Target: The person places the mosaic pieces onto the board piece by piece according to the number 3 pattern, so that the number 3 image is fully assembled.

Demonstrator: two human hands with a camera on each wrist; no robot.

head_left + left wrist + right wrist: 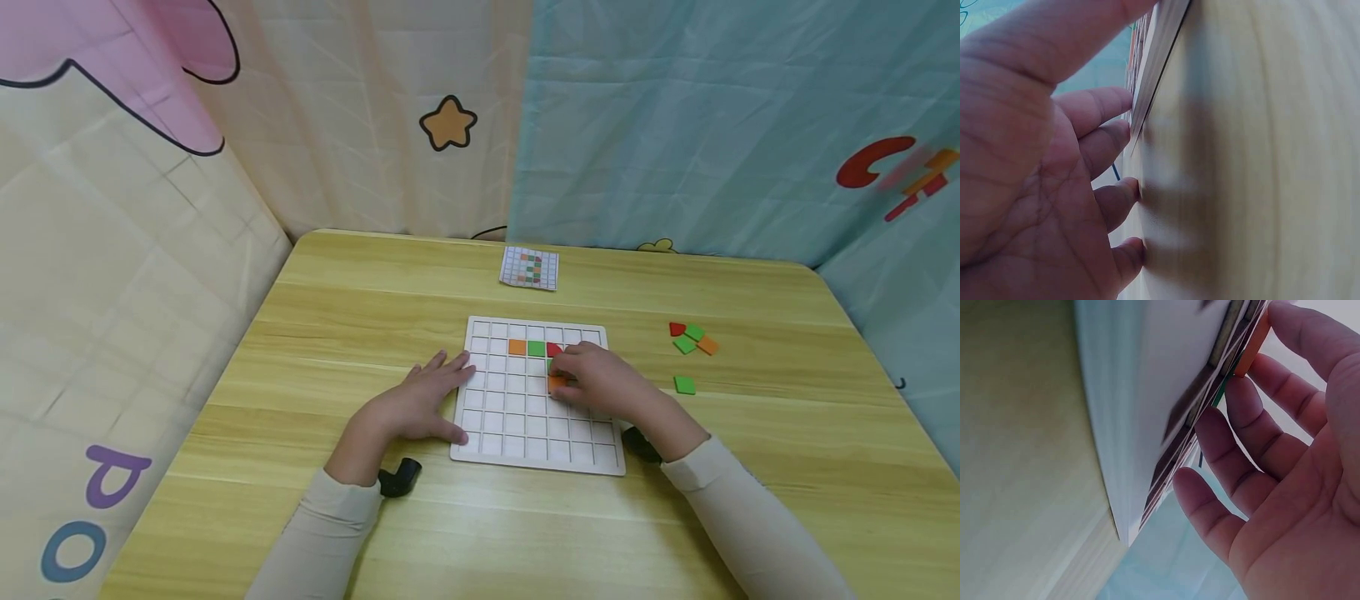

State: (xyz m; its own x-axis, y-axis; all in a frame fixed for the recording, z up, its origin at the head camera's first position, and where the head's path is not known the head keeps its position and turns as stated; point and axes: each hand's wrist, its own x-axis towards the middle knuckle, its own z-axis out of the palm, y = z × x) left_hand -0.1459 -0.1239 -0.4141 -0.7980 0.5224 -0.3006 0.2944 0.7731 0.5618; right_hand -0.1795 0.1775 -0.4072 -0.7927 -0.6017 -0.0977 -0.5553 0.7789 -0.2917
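Orange tile (556,384), nearly flat, right fingers (1285,387) pinching

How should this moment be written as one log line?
left grip: touching board; right grip: pinching orange tile; loose tiles: right of board

Head cam's up high, looking forward and down, far enough back to fit most of the table (360,308) plus the curtain (375,125) behind. Wrist cams are super close and low, table turned sideways: one looks past the left hand's (420,404) palm, the other past the right hand's (603,379). Each shares the board (494,422) with the head view; the right one also shares an orange tile (1254,344).
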